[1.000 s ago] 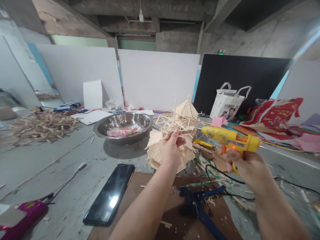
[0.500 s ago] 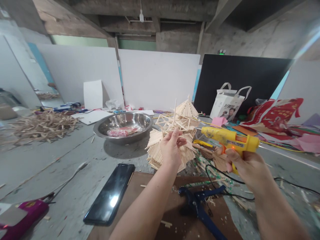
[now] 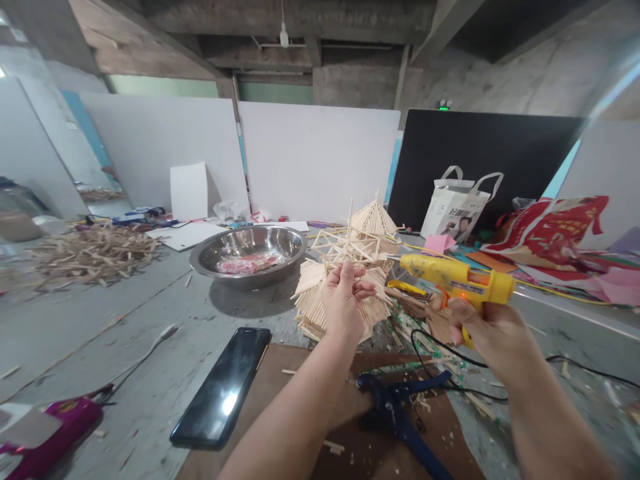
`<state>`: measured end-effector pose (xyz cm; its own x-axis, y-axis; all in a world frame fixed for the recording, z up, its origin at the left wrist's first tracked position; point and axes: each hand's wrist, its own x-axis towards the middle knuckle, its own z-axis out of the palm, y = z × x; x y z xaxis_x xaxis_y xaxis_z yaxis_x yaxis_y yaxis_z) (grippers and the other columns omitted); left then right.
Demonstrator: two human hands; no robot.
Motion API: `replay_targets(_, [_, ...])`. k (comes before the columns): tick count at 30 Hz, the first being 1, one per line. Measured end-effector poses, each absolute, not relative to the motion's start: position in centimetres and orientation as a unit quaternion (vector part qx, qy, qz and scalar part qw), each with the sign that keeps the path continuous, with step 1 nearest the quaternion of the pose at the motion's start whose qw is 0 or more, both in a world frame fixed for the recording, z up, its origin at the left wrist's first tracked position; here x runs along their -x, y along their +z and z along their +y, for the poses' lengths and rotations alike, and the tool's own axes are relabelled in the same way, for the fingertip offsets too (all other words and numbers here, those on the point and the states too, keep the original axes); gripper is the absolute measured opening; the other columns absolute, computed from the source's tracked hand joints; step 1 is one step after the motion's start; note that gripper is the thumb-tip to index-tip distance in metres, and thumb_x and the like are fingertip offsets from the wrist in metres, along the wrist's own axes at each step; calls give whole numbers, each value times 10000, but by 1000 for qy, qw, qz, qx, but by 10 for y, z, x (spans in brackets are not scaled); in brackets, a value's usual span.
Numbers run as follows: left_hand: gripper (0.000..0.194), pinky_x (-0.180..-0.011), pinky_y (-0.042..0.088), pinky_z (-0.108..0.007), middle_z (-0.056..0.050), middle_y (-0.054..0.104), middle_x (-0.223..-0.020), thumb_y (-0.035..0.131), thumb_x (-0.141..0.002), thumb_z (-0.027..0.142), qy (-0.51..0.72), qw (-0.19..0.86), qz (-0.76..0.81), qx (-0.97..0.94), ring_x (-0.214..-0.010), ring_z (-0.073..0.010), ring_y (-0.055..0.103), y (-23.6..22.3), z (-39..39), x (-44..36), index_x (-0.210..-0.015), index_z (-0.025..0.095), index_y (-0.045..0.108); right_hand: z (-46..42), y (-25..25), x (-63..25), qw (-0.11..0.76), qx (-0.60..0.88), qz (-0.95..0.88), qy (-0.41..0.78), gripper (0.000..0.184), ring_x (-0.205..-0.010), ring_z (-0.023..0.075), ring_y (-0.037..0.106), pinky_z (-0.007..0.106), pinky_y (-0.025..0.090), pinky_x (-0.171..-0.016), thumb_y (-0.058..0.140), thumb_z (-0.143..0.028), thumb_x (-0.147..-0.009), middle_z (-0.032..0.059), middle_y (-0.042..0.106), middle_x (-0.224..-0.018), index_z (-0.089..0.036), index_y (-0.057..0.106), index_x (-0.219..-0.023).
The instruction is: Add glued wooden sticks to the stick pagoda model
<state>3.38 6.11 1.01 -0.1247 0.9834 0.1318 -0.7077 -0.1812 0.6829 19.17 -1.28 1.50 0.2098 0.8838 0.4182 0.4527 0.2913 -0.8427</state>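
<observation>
In the middle stands a model building of thin wooden sticks (image 3: pixel 370 223), with slatted roofs and an open lattice of sticks. My left hand (image 3: pixel 345 300) is in front of the lattice, thumb and fingers pinched together; what lies between the fingertips is too small to make out. The hand hides part of the lower roof. A yellow hot glue gun (image 3: pixel 435 270) is gripped in my right hand (image 3: pixel 493 333). Its nozzle points left, close to the right side of the model, and a small orange light glows on its body.
A steel basin (image 3: pixel 200 257) holds plastic-wrapped packets. Nearby are a phone (image 3: pixel 220 390), blue hand cutters (image 3: pixel 397 413) on a brown board (image 3: pixel 300 413), a purple glue gun (image 3: pixel 65 433) and a stick pile (image 3: pixel 100 257). A black cord (image 3: pixel 465 357) runs to the right. A paper bag (image 3: pixel 447 207) stands behind.
The glue gun in my right hand has shifted very slightly left. My left hand stays at the model, its lower fingers a little more spread. The view has shifted slightly.
</observation>
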Motion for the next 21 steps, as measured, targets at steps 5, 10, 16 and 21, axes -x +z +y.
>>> replay_targets(5, [385, -338, 357, -188, 57, 472, -493, 574, -573, 513, 710, 592, 269, -270, -342, -71, 472, 13, 58, -33, -635, 169, 412, -17, 20, -188, 538, 567, -585, 216, 383, -376, 108, 425, 236, 348, -398, 490, -494, -686, -15, 432, -344, -187, 466, -460])
replay_targets(10, [404, -263, 211, -159, 93, 347, -386, 546, -594, 528, 721, 586, 281, -242, -253, -38, 331, 17, 56, -33, -554, 186, 336, -17, 21, -188, 538, 567, -583, 222, 355, -385, 108, 417, 240, 333, -402, 487, -505, -683, -22, 433, -359, -186, 495, -527])
replay_targets(16, [328, -265, 203, -172, 74, 362, -371, 460, -680, 469, 736, 592, 250, -212, -257, -46, 302, 16, 56, -32, -543, 184, 374, -16, 19, -189, 524, 569, -590, 230, 343, -396, 119, 423, 250, 341, -413, 469, -499, -700, -21, 435, -364, -192, 495, -550])
replay_targets(21, [244, -285, 205, -174, 65, 375, -375, 439, -685, 376, 722, 614, 251, -197, -263, -56, 320, 18, 52, -32, -549, 185, 371, -15, 17, -191, 516, 579, -589, 229, 359, -393, 110, 428, 239, 338, -396, 460, -517, -694, -14, 473, -415, -177, 529, -602])
